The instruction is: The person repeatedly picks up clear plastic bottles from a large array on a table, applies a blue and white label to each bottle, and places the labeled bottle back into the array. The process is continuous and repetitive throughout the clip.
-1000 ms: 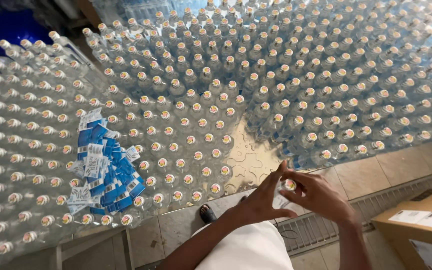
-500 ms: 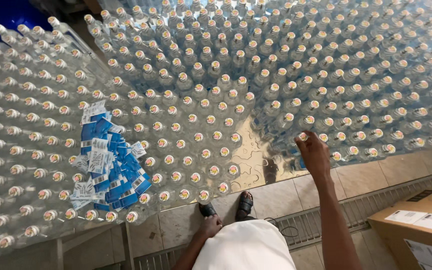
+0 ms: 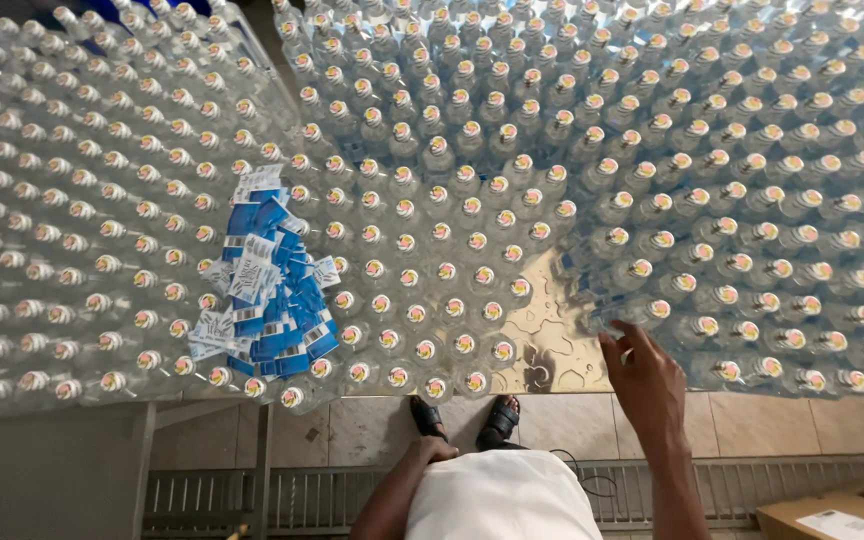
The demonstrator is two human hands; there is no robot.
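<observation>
The left hand is mostly hidden behind the white garment, so whether it is apart or together cannot be told. The right hand, fingers spread and clamped on nothing, touches a clear bottle at the near edge of the wet metal table. Bottles are too many to count; blue labels lie heaped left. Two sandals show below.
</observation>
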